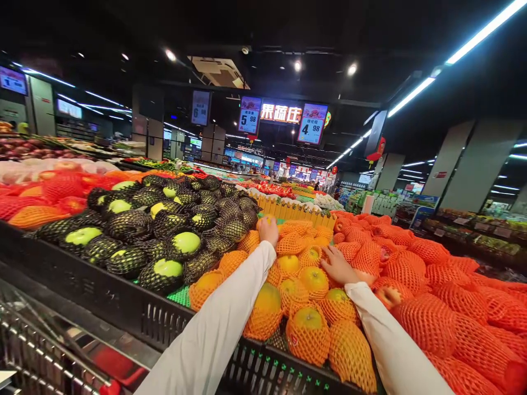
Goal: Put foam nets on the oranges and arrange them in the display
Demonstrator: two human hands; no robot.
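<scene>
Oranges [313, 281] in orange foam nets fill the middle of the display. My left hand [269, 230] reaches to the back of this pile, its fingers curled round an orange [267, 218] that shows only in part above them. My right hand [338, 266] rests at the pile's right side, fingers stretched out and touching the netted fruit, with nothing held. Right beside it lie apples [389, 295] in red foam nets. Left of my left hand, green apples [187, 242] sit in black nets.
A black crate wall [123, 302] runs along the display's front. At lower left stands a metal shopping cart [45, 351]. A yellow picket-like divider [284, 209] stands behind the oranges. Price screens [312, 123] hang overhead. More fruit in red nets [61, 189] lies far left.
</scene>
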